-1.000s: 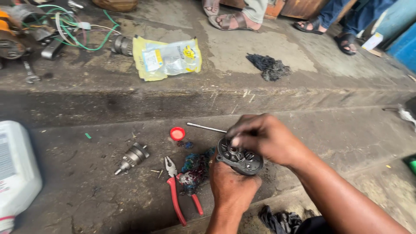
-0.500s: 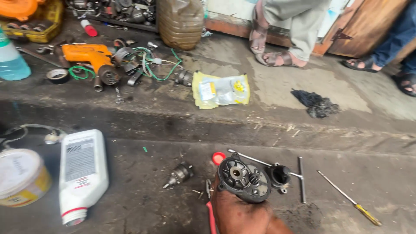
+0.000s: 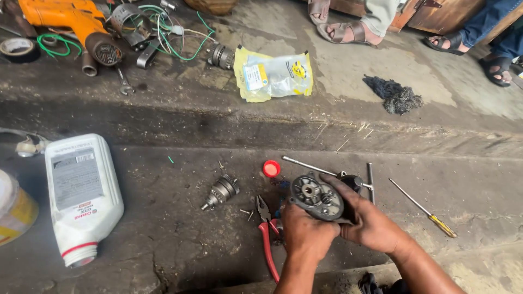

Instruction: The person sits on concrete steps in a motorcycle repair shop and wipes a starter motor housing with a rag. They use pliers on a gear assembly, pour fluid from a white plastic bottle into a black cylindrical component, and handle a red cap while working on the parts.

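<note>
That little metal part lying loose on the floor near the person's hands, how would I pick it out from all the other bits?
Start at the big white plastic oil jug lying on its side on the dark concrete floor. Between it and the red-handled pliers lies a small grey metal gear shaft. Unlike the round grey motor housing in the left hand and right hand, it lies untouched, toothed at one end.

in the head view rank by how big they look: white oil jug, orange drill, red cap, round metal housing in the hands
1. white oil jug, largest, though it lies nearer the camera
2. orange drill, partly cut off by the frame's edge, so unsure
3. round metal housing, held by left hand and right hand
4. red cap, smallest
</note>
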